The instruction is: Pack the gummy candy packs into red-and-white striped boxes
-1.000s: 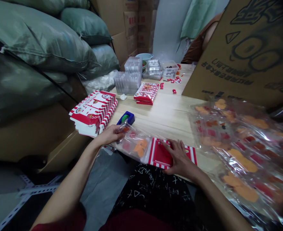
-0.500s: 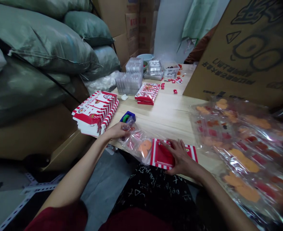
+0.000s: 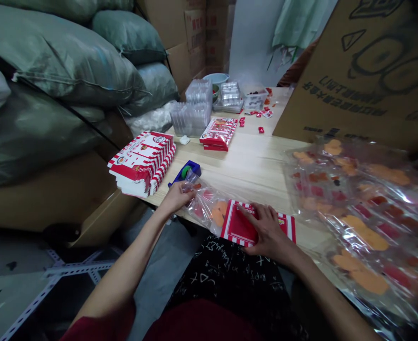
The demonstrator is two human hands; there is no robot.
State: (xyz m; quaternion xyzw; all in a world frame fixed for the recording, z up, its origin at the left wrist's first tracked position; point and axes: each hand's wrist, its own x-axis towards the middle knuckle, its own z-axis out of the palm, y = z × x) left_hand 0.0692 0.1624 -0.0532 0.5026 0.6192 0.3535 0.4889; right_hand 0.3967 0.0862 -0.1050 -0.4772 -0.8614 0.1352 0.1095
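My left hand [image 3: 177, 196] pinches the left end of a clear plastic bag [image 3: 206, 202] holding orange and red pieces. The bag's right end meets the left edge of a red card packet [image 3: 237, 226] with striped red and white borders; I cannot tell whether it runs beneath it. Spread across that packet, my right hand [image 3: 268, 232] presses it flat at the table's front edge, fingers apart. Just behind my left hand stands a blue tape dispenser [image 3: 194, 166] with a green core.
Striped card packets [image 3: 141, 156] are stacked at the left, with a smaller pile [image 3: 218, 132] further back. Clear plastic boxes [image 3: 195, 111] stand behind. Filled clear bags [image 3: 358, 213] cover the right side, before a large cardboard box [image 3: 351, 80]. Sacks [image 3: 63, 61] rise at left.
The view has shifted slightly. My left hand has moved a little to the right with the bag's end, and more of the tape dispenser shows. My right hand stays on the packet.
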